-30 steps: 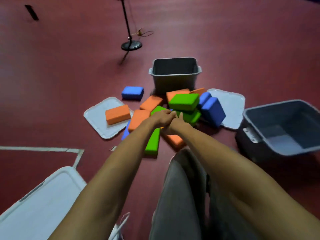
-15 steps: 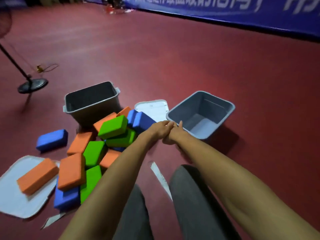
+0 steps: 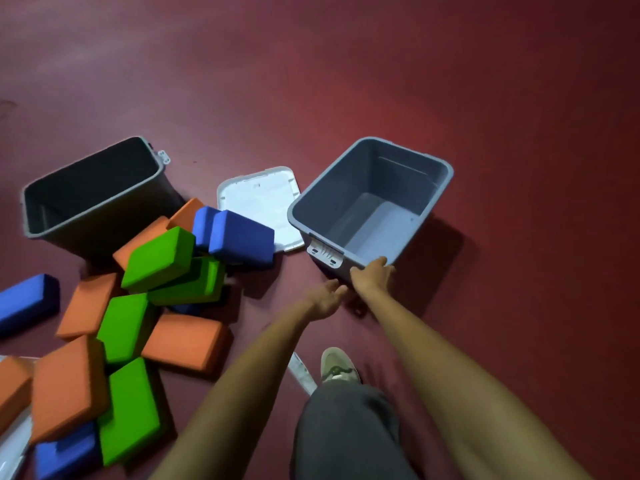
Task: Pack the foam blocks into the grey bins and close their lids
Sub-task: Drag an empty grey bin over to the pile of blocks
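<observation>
Nearest you, your shoe (image 3: pixel 335 365) is planted on the red floor (image 3: pixel 519 306). To its left the foam blocks (image 3: pixel 128 327) lie in a loose heap of orange, green and blue, none of them packed yet. Just ahead of the shoe your left hand (image 3: pixel 327 297) hangs with its fingers loose and spread, holding nothing, by the near corner of the lighter grey bin (image 3: pixel 346 188); whether it touches the wall cannot be told. Your right hand (image 3: pixel 372 273) has its fingers curled over that bin's near rim, just right of the white latch (image 3: pixel 325 252). The bin stands upright and empty, apart from the heap on its right, so the step in hand looks like drawing it closer. Bring your left hand onto the rim on the other side of the latch, so the pull is even and the bin does not swivel. Slide it low along the floor rather than tipping it, and stop with its mouth just beside the blocks. Mind the white lid (image 3: pixel 258 199) lying flat just left of the bin, its right edge hidden behind the bin's wall and a blue block (image 3: pixel 240 239) at its near left corner; do not drag it along. Farther left, the darker grey bin (image 3: pixel 104 216) also stands open against the heap, awaiting its share.
</observation>
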Demonstrator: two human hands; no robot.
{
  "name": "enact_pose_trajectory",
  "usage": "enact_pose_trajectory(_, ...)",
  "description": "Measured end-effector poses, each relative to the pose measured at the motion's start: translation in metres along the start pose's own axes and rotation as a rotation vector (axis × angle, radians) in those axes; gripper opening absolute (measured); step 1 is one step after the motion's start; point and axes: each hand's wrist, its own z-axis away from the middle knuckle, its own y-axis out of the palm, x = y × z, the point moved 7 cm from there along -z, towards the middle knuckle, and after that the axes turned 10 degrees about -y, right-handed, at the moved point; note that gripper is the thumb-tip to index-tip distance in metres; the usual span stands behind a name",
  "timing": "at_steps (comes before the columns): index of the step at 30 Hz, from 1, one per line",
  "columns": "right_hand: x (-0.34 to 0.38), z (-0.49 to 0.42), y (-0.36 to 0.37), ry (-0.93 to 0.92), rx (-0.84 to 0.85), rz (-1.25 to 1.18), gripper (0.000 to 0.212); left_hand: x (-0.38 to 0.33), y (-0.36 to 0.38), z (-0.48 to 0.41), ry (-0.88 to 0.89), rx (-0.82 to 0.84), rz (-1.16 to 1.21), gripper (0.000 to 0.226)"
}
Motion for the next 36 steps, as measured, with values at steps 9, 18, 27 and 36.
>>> enact_pose_trajectory(9,-0.056,-0.092,0.034,0.371,0.006,-0.735,0.068,-0.034,-0.014,-0.1,0.011,-0.085,0.104,0.064)
enact_pose_trajectory(18,-0.062,-0.11,0.058,0.413,-0.099,-1.154,0.033,-0.021,-0.011,-0.122,0.042,-0.138,-0.145,0.066)
enact_pose_trajectory(27,-0.049,-0.084,0.032,0.366,-0.086,-1.172,0.053,-0.031,-0.077,-0.056,0.031,-0.26,-0.435,0.071)
enact_pose_trajectory(36,0.005,-0.011,0.025,0.278,0.041,-1.158,0.046,-0.016,-0.095,0.039,0.024,-0.339,-0.534,0.07)
